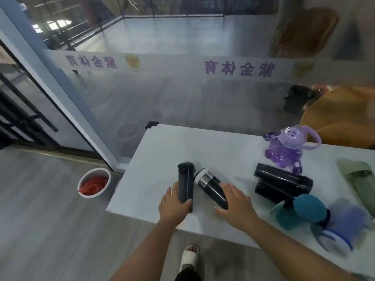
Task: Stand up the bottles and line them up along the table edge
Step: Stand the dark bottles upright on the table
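Hands are busy near the white table's (154, 159) front edge. The left hand (173, 205) wraps its fingers around a slim black bottle (185, 182), which looks upright. The right hand (236, 201) rests, fingers spread apart, on a lying black flask (211, 186) beside it.

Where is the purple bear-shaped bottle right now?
In the head view, the purple bear-shaped bottle stands upright near the table's far edge, right of both hands, just behind the large black flask lying on its side.
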### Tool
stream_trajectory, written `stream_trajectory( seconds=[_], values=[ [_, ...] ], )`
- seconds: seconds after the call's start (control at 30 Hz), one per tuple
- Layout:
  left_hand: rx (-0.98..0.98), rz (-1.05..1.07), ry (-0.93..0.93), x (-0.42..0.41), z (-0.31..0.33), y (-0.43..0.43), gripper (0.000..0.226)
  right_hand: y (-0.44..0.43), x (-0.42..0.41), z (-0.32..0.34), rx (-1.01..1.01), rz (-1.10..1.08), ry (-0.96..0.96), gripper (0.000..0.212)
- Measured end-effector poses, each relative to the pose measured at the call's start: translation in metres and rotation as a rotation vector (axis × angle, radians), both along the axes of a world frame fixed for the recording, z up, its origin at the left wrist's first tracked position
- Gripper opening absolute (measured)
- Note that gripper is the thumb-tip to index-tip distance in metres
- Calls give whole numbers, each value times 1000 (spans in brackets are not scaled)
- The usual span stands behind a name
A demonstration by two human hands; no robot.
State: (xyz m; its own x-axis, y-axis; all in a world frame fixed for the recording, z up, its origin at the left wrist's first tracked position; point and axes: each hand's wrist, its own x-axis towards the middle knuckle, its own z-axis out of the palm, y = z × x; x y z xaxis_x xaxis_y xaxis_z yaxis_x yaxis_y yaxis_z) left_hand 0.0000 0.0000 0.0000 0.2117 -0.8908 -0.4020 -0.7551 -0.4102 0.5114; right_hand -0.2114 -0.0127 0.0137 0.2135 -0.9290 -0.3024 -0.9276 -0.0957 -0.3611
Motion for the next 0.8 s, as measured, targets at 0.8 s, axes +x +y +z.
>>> stream_trajectory(
  seconds=[0.8],
  values=[
    [204,90,472,31,-35,-56,81,-131,33,16,266,-318,-92,61]
  ],
)
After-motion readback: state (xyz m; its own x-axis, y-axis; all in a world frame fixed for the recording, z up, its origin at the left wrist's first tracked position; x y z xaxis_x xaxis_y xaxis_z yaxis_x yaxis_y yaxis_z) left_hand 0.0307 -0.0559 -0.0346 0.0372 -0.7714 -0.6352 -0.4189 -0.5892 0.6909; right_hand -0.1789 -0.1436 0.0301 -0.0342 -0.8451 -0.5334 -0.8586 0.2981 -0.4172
